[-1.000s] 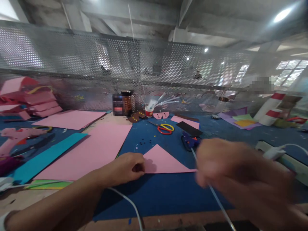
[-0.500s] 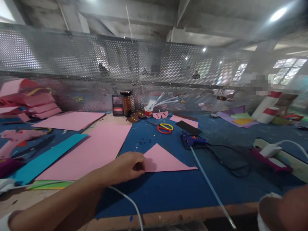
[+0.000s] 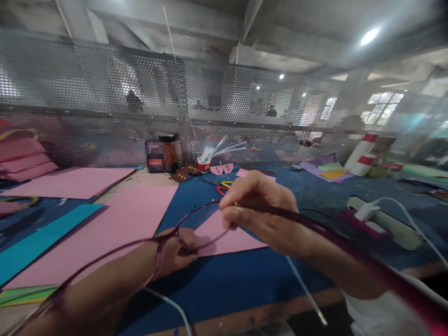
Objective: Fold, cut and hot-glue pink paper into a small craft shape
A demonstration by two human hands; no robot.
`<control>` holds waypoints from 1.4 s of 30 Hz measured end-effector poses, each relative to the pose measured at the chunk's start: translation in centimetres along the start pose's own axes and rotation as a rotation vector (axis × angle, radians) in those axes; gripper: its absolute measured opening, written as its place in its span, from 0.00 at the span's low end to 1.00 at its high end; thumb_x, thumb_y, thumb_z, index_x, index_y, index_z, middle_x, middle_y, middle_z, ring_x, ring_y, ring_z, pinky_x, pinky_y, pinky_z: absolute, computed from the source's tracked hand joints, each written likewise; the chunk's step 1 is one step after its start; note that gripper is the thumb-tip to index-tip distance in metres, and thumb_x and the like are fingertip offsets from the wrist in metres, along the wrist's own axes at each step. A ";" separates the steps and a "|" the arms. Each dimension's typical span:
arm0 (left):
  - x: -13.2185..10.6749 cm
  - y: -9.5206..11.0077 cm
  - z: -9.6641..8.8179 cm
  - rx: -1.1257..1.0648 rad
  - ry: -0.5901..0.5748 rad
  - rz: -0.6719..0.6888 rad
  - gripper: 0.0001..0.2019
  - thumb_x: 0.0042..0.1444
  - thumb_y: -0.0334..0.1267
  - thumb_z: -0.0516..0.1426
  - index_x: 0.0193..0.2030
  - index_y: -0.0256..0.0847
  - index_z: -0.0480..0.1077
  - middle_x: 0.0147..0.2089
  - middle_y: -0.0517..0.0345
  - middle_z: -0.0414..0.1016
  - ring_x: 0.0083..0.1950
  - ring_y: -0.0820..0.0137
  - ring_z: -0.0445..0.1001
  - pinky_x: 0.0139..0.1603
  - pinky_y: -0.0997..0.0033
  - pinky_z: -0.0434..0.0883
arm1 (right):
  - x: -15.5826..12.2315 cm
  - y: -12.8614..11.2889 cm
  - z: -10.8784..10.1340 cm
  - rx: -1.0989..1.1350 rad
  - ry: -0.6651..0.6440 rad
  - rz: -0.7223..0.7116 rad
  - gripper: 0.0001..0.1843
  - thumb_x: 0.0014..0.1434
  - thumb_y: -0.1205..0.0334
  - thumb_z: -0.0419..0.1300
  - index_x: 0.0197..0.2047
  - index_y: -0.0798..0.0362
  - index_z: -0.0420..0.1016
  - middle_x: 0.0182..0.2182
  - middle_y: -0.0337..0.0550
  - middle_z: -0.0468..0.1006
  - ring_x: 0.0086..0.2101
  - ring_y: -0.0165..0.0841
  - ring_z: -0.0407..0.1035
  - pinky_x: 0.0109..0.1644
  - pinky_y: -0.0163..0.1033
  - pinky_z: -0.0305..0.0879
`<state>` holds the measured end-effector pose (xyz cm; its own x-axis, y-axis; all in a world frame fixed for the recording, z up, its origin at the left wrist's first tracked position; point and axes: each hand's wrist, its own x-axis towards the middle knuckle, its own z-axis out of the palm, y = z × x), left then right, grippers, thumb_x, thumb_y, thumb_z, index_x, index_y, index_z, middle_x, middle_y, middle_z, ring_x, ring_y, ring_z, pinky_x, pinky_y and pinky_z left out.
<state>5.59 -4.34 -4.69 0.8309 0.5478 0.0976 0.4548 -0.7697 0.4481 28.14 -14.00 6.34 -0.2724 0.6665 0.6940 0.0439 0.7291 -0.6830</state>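
Note:
My left hand [image 3: 177, 249] rests closed on the near left corner of a pink paper triangle [image 3: 224, 235] lying on the blue mat [image 3: 224, 275]. My right hand [image 3: 261, 212] hovers above the triangle, fingers pinched on a thin dark red ribbon [image 3: 115, 252]. The ribbon loops over my left wrist and trails off to the lower left and lower right. A clear glue stick [image 3: 306, 291] lies slanting on the mat under my right forearm.
Large pink sheets [image 3: 115, 228] and a cyan strip [image 3: 38, 240] lie left. Scissors [image 3: 224, 187], a red cup [image 3: 203, 164] and a dark jar [image 3: 171, 153] stand before the perforated metal screen [image 3: 175, 102]. A white power strip [image 3: 385, 226] with cable lies right.
My right hand left the view at the lower right, then came back over the pink triangle holding a dark red ribbon. The camera turned slightly right. My left hand stayed on the triangle.

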 end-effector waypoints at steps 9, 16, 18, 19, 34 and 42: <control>-0.3 0.9 -1.1 0.009 -0.056 -0.058 0.04 0.54 0.33 0.56 0.32 0.41 0.72 0.31 0.60 0.74 0.30 0.73 0.70 0.29 0.76 0.60 | 4.2 11.9 -2.2 -0.519 0.009 0.078 0.09 0.65 0.57 0.59 0.38 0.54 0.68 0.31 0.38 0.75 0.31 0.28 0.69 0.36 0.33 0.63; -0.3 0.3 -0.7 0.037 -0.033 -0.048 0.03 0.53 0.32 0.56 0.31 0.41 0.71 0.31 0.59 0.74 0.30 0.71 0.69 0.29 0.74 0.59 | 8.5 18.9 -0.8 -1.061 -0.277 0.045 0.08 0.69 0.60 0.55 0.45 0.55 0.68 0.42 0.47 0.78 0.42 0.35 0.72 0.44 0.37 0.60; -0.4 0.2 -0.7 0.016 -0.050 -0.058 0.03 0.53 0.33 0.56 0.31 0.41 0.71 0.31 0.59 0.74 0.30 0.71 0.69 0.29 0.74 0.59 | 9.5 20.5 0.1 -1.100 -0.326 0.050 0.08 0.69 0.61 0.54 0.46 0.57 0.69 0.43 0.51 0.78 0.44 0.38 0.71 0.46 0.39 0.61; -0.4 0.2 -0.7 0.010 -0.056 -0.061 0.03 0.53 0.33 0.56 0.31 0.41 0.71 0.31 0.59 0.74 0.30 0.72 0.69 0.28 0.74 0.59 | 9.9 21.3 0.5 -1.116 -0.350 0.055 0.08 0.70 0.62 0.54 0.46 0.58 0.69 0.44 0.54 0.78 0.45 0.40 0.71 0.46 0.39 0.61; -0.4 0.2 -0.7 0.034 -0.032 -0.032 0.03 0.54 0.33 0.57 0.32 0.41 0.72 0.32 0.60 0.74 0.30 0.72 0.69 0.30 0.74 0.60 | 3.6 13.7 -1.4 -0.967 -0.544 0.172 0.08 0.67 0.59 0.58 0.42 0.53 0.75 0.38 0.40 0.79 0.37 0.30 0.71 0.39 0.33 0.61; -0.3 0.8 -0.9 0.061 -0.033 -0.027 0.04 0.54 0.33 0.55 0.32 0.41 0.72 0.33 0.59 0.74 0.32 0.71 0.70 0.31 0.75 0.60 | -6.0 7.7 -2.3 -0.746 -0.611 0.311 0.10 0.60 0.57 0.66 0.43 0.52 0.75 0.39 0.40 0.77 0.40 0.32 0.70 0.43 0.34 0.61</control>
<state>5.44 -4.79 -3.57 0.8274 0.5587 0.0565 0.4955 -0.7737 0.3949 32.33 -12.05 -2.52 -0.5826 0.8021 0.1312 0.7290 0.5871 -0.3519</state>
